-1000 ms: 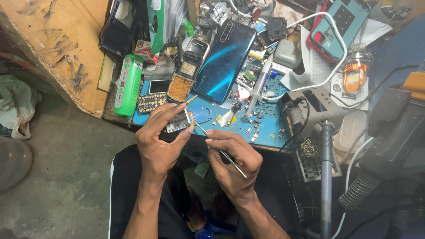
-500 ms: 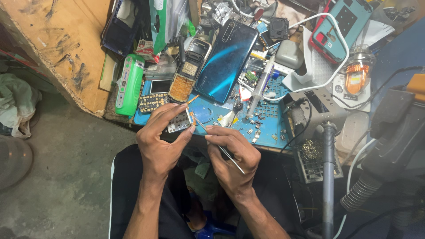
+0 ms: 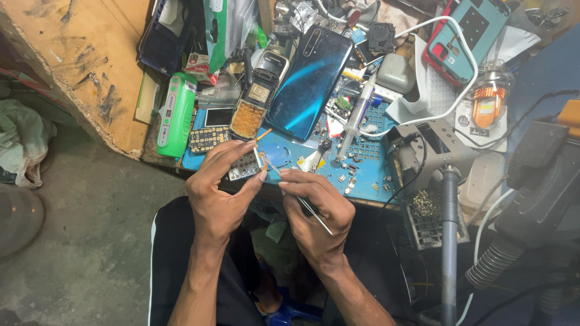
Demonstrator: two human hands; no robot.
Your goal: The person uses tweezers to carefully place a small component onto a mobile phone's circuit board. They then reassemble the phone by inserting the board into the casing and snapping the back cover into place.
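My left hand (image 3: 220, 184) pinches a small circuit board (image 3: 246, 165) between thumb and fingers, just off the front edge of the blue work mat (image 3: 368, 175). A thin orange wire sticks out above the board. My right hand (image 3: 317, 208) grips metal tweezers (image 3: 296, 193) like a pen. Their tip touches the board's right edge. Both hands hover over my lap, close together.
A blue smartphone back (image 3: 311, 81), an opened keypad phone (image 3: 254, 108), a green power bank (image 3: 175, 115), a syringe (image 3: 356, 118) and small parts crowd the bench. A soldering iron (image 3: 448, 241) in its stand and a hose (image 3: 501, 259) stand at the right. A wooden panel (image 3: 90, 60) lies at the left.
The hands hold nearly the same pose; the tweezers' tip has shifted slightly on the board.
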